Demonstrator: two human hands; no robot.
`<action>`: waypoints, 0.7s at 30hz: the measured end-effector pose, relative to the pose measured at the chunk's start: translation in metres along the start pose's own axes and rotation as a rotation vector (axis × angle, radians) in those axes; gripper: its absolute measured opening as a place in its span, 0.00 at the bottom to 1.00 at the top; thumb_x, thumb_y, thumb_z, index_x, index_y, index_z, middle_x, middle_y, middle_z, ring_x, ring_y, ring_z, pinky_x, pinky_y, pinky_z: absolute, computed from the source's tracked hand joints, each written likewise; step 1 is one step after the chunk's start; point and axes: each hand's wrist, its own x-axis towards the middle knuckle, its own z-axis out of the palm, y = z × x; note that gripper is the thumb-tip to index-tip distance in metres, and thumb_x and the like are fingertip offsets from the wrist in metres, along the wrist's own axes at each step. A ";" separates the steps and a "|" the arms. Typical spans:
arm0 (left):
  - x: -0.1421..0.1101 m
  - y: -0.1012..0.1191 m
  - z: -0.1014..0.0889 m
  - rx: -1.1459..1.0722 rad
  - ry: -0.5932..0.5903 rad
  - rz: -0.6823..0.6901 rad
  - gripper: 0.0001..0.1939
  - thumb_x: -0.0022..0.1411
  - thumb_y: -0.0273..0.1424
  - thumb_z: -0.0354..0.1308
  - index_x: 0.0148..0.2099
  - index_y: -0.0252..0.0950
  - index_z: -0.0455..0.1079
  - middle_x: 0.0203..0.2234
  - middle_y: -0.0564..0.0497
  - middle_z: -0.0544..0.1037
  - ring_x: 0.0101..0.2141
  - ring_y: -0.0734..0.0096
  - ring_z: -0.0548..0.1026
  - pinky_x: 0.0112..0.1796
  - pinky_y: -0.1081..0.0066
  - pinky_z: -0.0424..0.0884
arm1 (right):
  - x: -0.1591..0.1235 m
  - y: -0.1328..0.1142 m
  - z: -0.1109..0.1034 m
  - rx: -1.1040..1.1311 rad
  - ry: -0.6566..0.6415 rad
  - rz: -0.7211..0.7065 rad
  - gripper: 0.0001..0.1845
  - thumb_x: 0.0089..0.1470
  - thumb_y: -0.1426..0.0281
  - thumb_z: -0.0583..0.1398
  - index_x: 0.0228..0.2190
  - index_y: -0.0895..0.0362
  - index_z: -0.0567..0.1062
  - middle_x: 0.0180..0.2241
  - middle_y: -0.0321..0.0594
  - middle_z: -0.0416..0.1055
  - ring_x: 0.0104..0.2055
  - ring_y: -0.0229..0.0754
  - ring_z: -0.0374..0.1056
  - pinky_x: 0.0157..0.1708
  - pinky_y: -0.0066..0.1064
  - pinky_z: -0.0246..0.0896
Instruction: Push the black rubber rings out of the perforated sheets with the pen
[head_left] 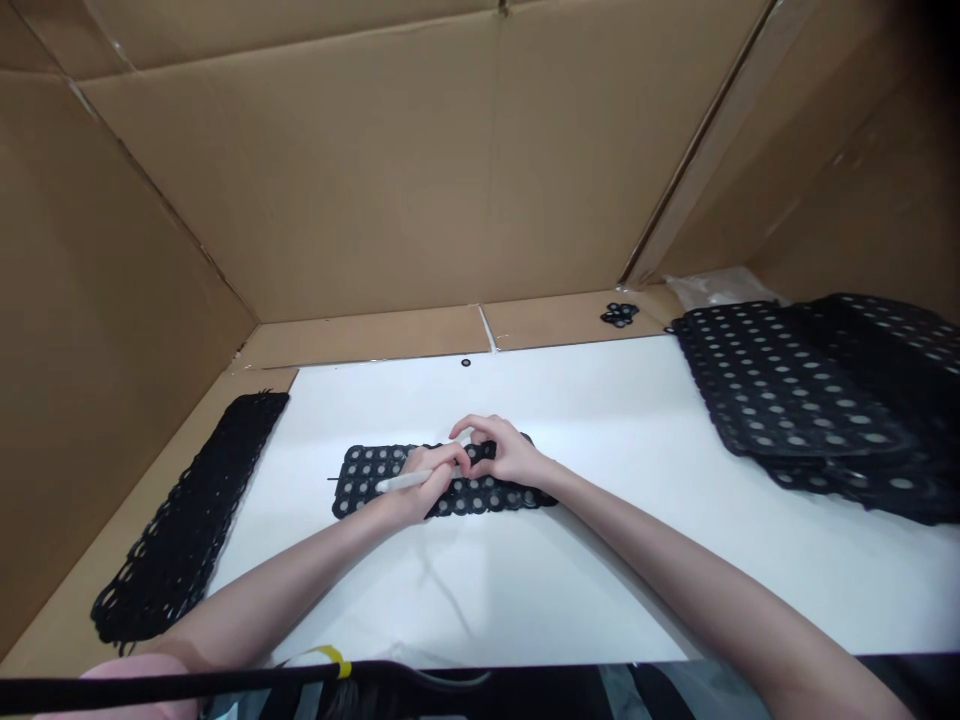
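A narrow black panel (472, 497) patterned with rows of pale round dots lies flat on the white board in front of me. My left hand (431, 472) rests over its middle, fingers closed around a slim white pen-shaped tool (403, 481) whose blunt end points left. From the other side, my right hand (504, 452) curls down onto the same panel, thumb and fingers bent round a part of it close to the left fingertips. What exactly sits between the right fingertips is partly hidden. A short dark strand sticks out at the panel's left end.
A pile of black dotted panels (795, 380) stands at the right. Along the left edge lies a long black stack (195, 510). A small black ring (466, 363) and a little cluster of black rings (619, 315) are at the back. Cardboard walls (360, 190) enclose the board.
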 end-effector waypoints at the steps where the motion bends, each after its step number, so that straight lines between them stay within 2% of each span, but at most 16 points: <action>1: 0.000 0.000 0.000 0.019 -0.007 0.005 0.14 0.59 0.28 0.39 0.33 0.35 0.66 0.14 0.57 0.61 0.19 0.73 0.61 0.26 0.74 0.57 | 0.000 0.000 0.000 0.000 0.000 0.002 0.22 0.38 0.74 0.64 0.39 0.54 0.70 0.18 0.22 0.45 0.22 0.32 0.43 0.35 0.25 0.50; 5: -0.002 0.001 -0.001 0.090 -0.019 0.015 0.14 0.59 0.29 0.38 0.33 0.35 0.66 0.16 0.56 0.61 0.21 0.73 0.61 0.27 0.74 0.56 | 0.000 -0.002 -0.001 0.002 0.000 0.003 0.21 0.39 0.73 0.65 0.38 0.55 0.70 0.18 0.22 0.46 0.22 0.31 0.44 0.37 0.26 0.51; 13: -0.003 -0.010 0.003 0.131 0.008 0.056 0.15 0.59 0.28 0.39 0.29 0.35 0.67 0.21 0.55 0.68 0.23 0.74 0.63 0.31 0.73 0.57 | 0.001 0.002 -0.001 0.021 0.015 -0.004 0.20 0.38 0.73 0.67 0.37 0.54 0.71 0.17 0.22 0.46 0.21 0.32 0.45 0.31 0.24 0.48; 21: -0.003 -0.005 0.003 0.130 -0.003 0.026 0.15 0.56 0.29 0.41 0.23 0.35 0.64 0.16 0.54 0.65 0.21 0.74 0.62 0.29 0.72 0.56 | 0.001 0.002 -0.002 0.012 0.013 -0.006 0.19 0.39 0.67 0.68 0.36 0.55 0.71 0.17 0.23 0.49 0.21 0.32 0.49 0.30 0.25 0.48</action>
